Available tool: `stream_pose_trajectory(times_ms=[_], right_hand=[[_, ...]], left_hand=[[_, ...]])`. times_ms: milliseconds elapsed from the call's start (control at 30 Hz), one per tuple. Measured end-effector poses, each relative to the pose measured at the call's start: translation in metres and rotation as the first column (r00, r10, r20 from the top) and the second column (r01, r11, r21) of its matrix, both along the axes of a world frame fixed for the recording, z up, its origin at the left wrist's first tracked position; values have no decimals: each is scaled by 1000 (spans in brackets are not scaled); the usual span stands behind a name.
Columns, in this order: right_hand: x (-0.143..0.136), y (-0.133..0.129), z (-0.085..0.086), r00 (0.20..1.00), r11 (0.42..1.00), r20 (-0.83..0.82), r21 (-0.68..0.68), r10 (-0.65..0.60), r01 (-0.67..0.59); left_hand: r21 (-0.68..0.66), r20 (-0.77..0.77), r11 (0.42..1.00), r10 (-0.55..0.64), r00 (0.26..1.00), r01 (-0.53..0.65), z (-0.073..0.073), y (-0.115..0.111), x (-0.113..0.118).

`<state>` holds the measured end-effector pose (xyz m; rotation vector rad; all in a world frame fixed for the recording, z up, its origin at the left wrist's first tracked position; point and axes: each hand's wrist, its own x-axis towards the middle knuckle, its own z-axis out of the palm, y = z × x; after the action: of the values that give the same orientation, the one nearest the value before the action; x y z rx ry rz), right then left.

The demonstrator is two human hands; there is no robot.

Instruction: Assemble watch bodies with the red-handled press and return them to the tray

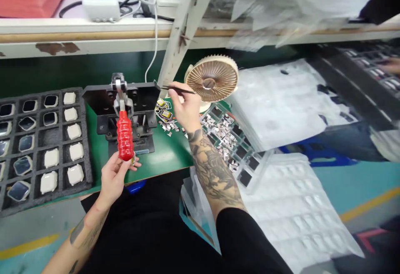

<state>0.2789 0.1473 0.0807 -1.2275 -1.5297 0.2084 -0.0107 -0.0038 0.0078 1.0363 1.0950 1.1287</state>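
In the head view my right hand [187, 109] is closed round black tweezers [179, 89], whose tips point left to the upper right edge of a black toggle clamp fixture [143, 94]. A small dark bit shows at the tips; I cannot tell whether they grip it. The fixture's red handle [125, 136] hangs toward me. Just below it, my left hand [115, 176] pinches a small part with a yellow and silver edge [133, 159], mostly hidden by the handle and fingers. Several yellow and silver small parts [165, 111] lie right of the fixture.
A dark foam tray [89, 153] with several watch-like pieces stands left. Behind my right forearm are a round fan [211, 80] and a clear tray [250, 184] of small parts. White plastic sheets [275, 103] lie to the right. A shelf edge [93, 36] crosses above the bench.
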Motion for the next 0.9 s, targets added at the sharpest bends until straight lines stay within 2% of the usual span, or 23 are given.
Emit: stream_pose_trajectory(times_ms=[67, 133, 200, 300, 367, 433, 500, 533, 600, 667, 733, 800, 900], right_hand=[[-14, -1, -11, 998, 998, -1, -3, -69, 69], [-23, -26, -25, 995, 993, 19, -58, -103, 104], [-28, -65, -42, 996, 991, 77, -120, -49, 58], [-34, -121, -64, 945, 964, 311, -265, 99, -14], [-33, -144, -71, 881, 939, 443, -344, 166, -4], [-24, -153, -71, 864, 934, 478, -356, 162, 22], [-1, -150, -64, 873, 937, 485, -327, 55, 123], [15, -145, -58, 861, 922, 509, -323, -21, 214], [52, -130, -44, 768, 829, 626, -352, -135, 434], [89, -111, -31, 657, 714, 743, -392, -126, 580], [115, -93, -23, 608, 660, 791, -424, -63, 620], [128, -79, -22, 606, 666, 795, -453, 1, 593], [129, -66, -28, 600, 678, 796, -486, 83, 552]], left_hand=[[14, -24, 1000, -5, 1000, 5, 2, -1, 0], [27, -53, 999, 25, 998, -23, 2, -3, 0], [40, -93, 998, 50, 994, -47, 2, -5, -1], [51, -155, 998, 38, 987, -30, 1, -5, -3], [47, -183, 999, 9, 983, -1, 0, -4, -5], [39, -198, 999, -20, 980, 28, -1, -3, -5], [38, -206, 998, -43, 978, 52, -3, -2, -5], [39, -209, 998, -49, 977, 58, -4, -2, -5], [41, -208, 997, -51, 977, 61, -6, -3, -6], [40, -203, 997, -54, 978, 63, -7, -3, -6], [33, -200, 997, -57, 978, 65, -9, -3, -6], [29, -199, 998, -56, 978, 63, -10, -3, -6], [30, -191, 997, -58, 980, 65, -10, -4, -6]])
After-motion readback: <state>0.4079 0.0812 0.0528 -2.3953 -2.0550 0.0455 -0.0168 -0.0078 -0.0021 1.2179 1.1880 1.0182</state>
